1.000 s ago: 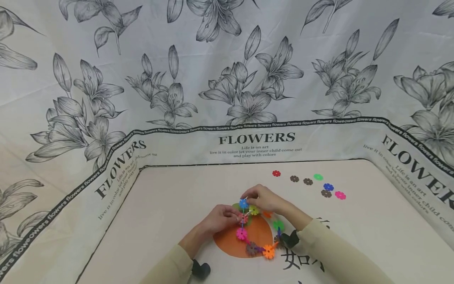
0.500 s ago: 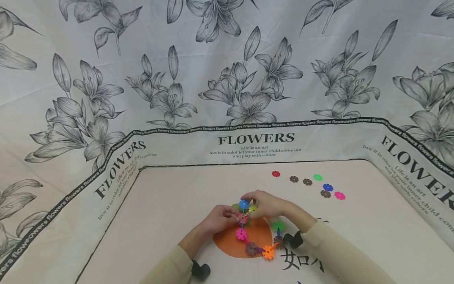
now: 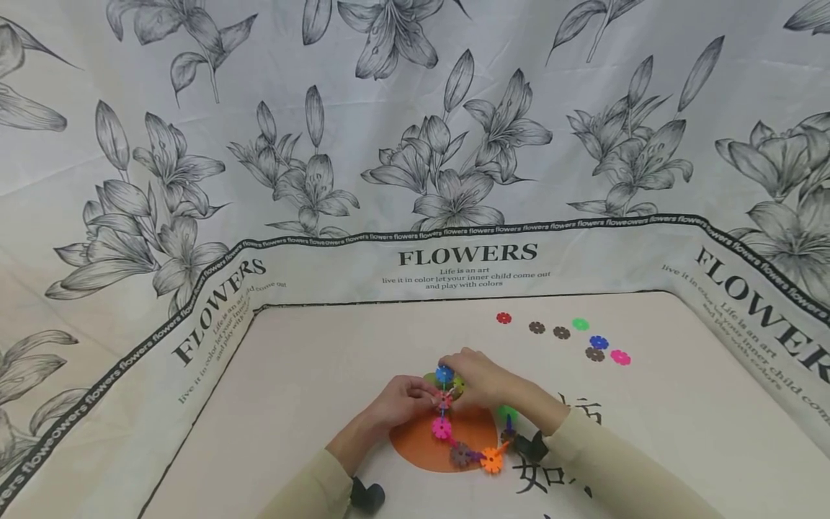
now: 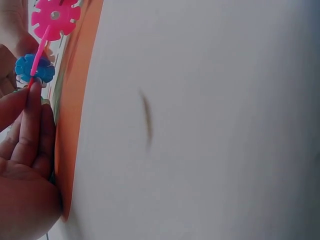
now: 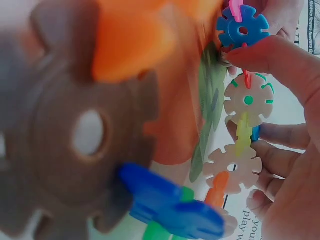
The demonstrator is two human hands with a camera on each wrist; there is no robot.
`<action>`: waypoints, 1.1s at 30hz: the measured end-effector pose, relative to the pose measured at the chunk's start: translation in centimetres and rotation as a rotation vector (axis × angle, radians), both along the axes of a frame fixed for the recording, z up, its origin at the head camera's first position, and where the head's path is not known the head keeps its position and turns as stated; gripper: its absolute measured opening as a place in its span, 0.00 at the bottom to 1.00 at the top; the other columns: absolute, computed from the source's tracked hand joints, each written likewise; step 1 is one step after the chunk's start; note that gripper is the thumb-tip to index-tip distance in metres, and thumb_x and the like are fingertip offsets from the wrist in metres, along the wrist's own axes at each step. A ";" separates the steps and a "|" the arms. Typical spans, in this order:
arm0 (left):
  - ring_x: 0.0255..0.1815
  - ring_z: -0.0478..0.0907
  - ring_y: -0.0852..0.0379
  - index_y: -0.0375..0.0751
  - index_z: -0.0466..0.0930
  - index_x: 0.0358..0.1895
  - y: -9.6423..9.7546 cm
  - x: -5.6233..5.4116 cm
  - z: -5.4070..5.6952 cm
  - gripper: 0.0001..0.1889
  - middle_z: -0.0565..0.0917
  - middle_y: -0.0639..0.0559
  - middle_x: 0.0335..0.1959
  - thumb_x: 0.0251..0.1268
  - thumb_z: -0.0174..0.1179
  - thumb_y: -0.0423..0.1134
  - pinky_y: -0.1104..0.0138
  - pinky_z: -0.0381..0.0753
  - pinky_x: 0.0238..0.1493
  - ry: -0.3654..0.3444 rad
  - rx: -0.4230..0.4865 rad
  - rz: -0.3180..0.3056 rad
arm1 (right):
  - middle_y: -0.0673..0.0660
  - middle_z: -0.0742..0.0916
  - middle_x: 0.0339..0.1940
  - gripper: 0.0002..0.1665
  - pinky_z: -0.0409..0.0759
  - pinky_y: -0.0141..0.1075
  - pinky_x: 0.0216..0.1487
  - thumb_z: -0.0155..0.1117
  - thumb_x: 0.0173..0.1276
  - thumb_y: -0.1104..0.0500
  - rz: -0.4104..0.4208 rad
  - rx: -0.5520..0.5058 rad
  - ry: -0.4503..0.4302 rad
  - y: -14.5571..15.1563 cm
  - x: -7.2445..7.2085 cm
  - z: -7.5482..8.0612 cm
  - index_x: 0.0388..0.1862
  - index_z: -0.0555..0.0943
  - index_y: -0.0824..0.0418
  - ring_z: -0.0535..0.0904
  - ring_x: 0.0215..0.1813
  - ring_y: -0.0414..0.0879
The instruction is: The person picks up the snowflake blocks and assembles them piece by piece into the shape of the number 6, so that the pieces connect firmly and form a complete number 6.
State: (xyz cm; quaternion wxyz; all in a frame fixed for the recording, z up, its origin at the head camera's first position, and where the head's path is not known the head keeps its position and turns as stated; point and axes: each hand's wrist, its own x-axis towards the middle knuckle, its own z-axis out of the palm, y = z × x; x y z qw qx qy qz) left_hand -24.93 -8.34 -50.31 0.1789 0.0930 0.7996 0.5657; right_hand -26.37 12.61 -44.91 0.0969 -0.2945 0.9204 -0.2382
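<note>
Chain of multicoloured notched plastic discs [image 3: 461,454] curls over the pale tabletop [image 3: 311,375] at six o'clock; left hand [image 3: 403,398] pinches its red notched disc [image 3: 444,401], right hand [image 3: 483,378] grasps the twelve-o'clock stretch, hiding several links.

“FLOWERS” [image 3: 467,254] and “Life is an art” [image 3: 464,272] on white cloth [image 3: 331,272], “flowers” [image 3: 455,231] along black band [image 3: 310,239], “如” [image 3: 532,475] on tabletop [image 3: 311,353]

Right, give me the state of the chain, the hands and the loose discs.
Chain: pieces linked; cannot tell whether the loop is closed.
Left hand: pinching the chain.
Right hand: gripping the chain.
Red disc: flat, unlinked.
Two brown discs: flat, unlinked.
Green disc: flat, unlinked.
Blue disc: unlinked, close against a third brown disc.
Pink disc: flat, unlinked.
</note>
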 end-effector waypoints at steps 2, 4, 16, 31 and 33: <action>0.42 0.82 0.55 0.40 0.88 0.43 0.0 0.0 0.0 0.05 0.89 0.50 0.33 0.69 0.67 0.37 0.61 0.82 0.53 -0.008 -0.001 0.007 | 0.54 0.84 0.51 0.41 0.79 0.47 0.51 0.83 0.52 0.54 0.001 -0.001 0.009 0.0 0.0 -0.1 0.65 0.78 0.63 0.72 0.54 0.50; 0.42 0.81 0.55 0.39 0.88 0.43 0.0 0.0 0.0 0.06 0.89 0.50 0.32 0.69 0.67 0.36 0.62 0.82 0.52 -0.009 0.001 0.008 | 0.53 0.84 0.50 0.41 0.78 0.47 0.50 0.83 0.51 0.53 0.000 0.003 0.020 0.0 -0.1 -0.2 0.64 0.79 0.62 0.72 0.54 0.49; 0.42 0.81 0.55 0.38 0.87 0.44 0.1 0.2 0.3 0.06 0.89 0.50 0.33 0.69 0.66 0.36 0.61 0.81 0.53 -0.017 0.016 0.011 | 0.53 0.84 0.51 0.41 0.74 0.51 0.59 0.82 0.54 0.51 0.014 0.033 -0.005 -0.1 -0.5 -0.3 0.64 0.77 0.64 0.72 0.55 0.49; 0.41 0.82 0.55 0.36 0.87 0.45 0.1 0.1 0.2 0.07 0.89 0.48 0.34 0.69 0.66 0.35 0.62 0.83 0.53 -0.004 0.021 0.013 | 0.55 0.83 0.56 0.44 0.73 0.52 0.59 0.81 0.55 0.49 0.022 -0.005 0.052 0.2 -0.4 -0.8 0.67 0.75 0.64 0.71 0.57 0.50; 0.41 0.82 0.55 0.36 0.87 0.45 0.1 0.1 0.1 0.07 0.89 0.48 0.34 0.69 0.66 0.35 0.62 0.83 0.52 -0.002 0.020 0.012 | 0.55 0.83 0.56 0.44 0.73 0.52 0.60 0.81 0.55 0.49 0.024 -0.015 0.057 0.2 -0.3 -0.8 0.68 0.75 0.65 0.71 0.57 0.51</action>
